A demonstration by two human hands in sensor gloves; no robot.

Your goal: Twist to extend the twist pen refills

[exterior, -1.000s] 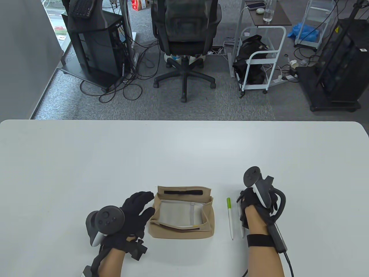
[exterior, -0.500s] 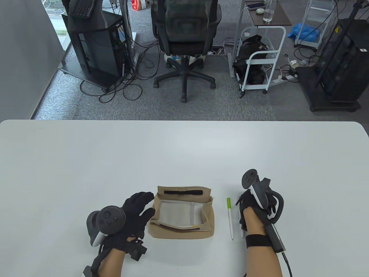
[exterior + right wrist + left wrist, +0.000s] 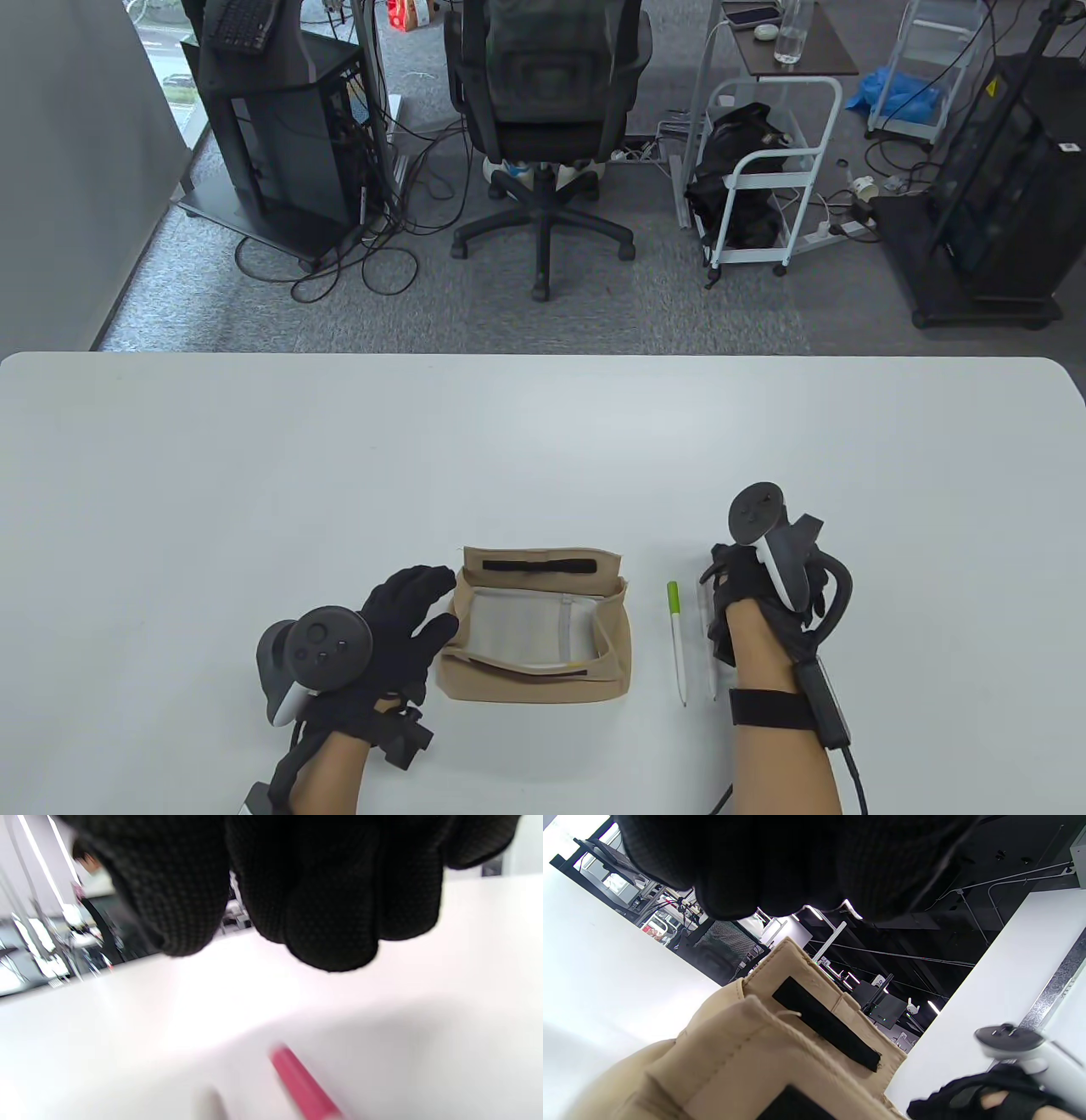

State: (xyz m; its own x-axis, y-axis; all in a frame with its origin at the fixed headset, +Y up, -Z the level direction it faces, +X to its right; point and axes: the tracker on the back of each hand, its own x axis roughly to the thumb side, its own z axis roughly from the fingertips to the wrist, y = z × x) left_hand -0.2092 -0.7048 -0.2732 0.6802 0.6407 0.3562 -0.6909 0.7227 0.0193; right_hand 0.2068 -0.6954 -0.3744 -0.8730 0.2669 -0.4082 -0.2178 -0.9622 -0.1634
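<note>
A white twist pen with a green end [image 3: 678,638] lies on the table right of an open beige pouch [image 3: 534,632]. A second white pen [image 3: 711,671] lies beside it, mostly hidden under my right hand [image 3: 736,587]. The right wrist view shows that pen's red end [image 3: 303,1088], blurred, on the table below my curled fingers [image 3: 326,908], which do not hold it. My left hand [image 3: 424,607] lies open with spread fingers against the pouch's left edge and holds nothing. The left wrist view shows the pouch [image 3: 742,1052] with its black fastener strip.
The white table [image 3: 543,441] stretches far beyond the pouch and to both sides. An office chair [image 3: 547,119], a white trolley [image 3: 764,170] and equipment racks stand on the floor past the table's far edge.
My right hand has shifted slightly to the right and away over the second pen. The left hand, pouch and green-ended pen have not moved.
</note>
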